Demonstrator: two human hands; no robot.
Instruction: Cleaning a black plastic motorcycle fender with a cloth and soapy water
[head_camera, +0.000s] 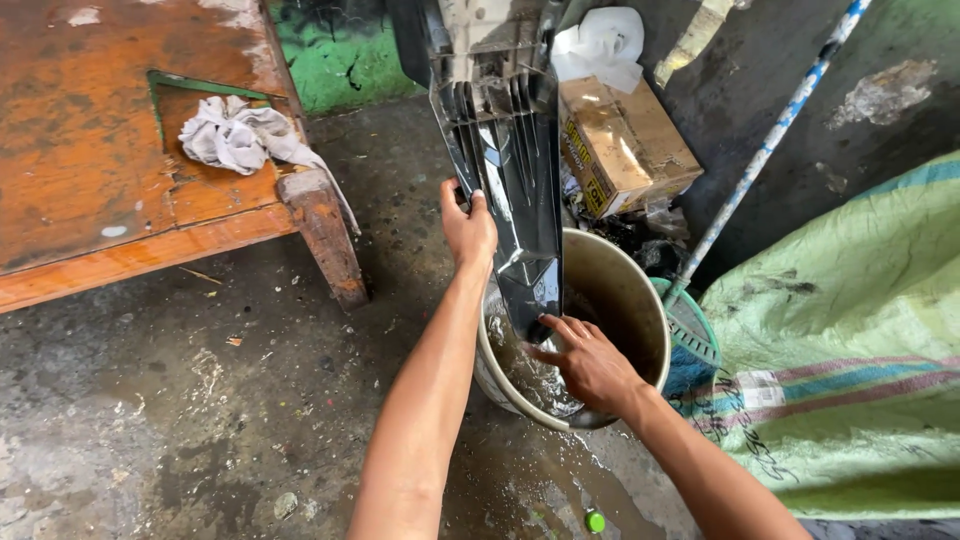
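I hold a long black ribbed plastic panel (505, 170), glossy and wet, upright over the round cream-coloured plastic bucket (640, 300), so that whatever runs off it drops back into the bucket rather than onto the floor. The panel's pointed lower tip dips just inside the bucket's rim, above the murky water (530, 375) pooled in the bottom.

My left hand (468, 228) is wrapped around the panel's left edge, above the bucket, fingers curled behind and thumb in front; that grip carries the weight and keeps the piece standing. My right hand (590, 362) sits lower, inside the bucket's mouth, fingers spread loosely and touching the panel's tip just over the water, in a position to rub or splash the bottom end; it grips nothing that I can see.

The bucket stands on the wet, stained concrete floor (200, 420), with a puddle spreading from its near side and a small green cap (595, 521) lying in it. Left of the bucket, well apart, is a worn orange-painted wooden counter (90, 170) with a crumpled whitish rag (235, 135) lying on its top. Behind the bucket a scuffed brown cardboard box (625, 145) leans against the dark wall, a wad of white plastic (600, 45) on top of it. To the right of the bucket, a blue-and-white striped pole (770, 145) slants up from a teal plastic basket (690, 330), and a pale green woven sack (850, 330) fills the space beyond.
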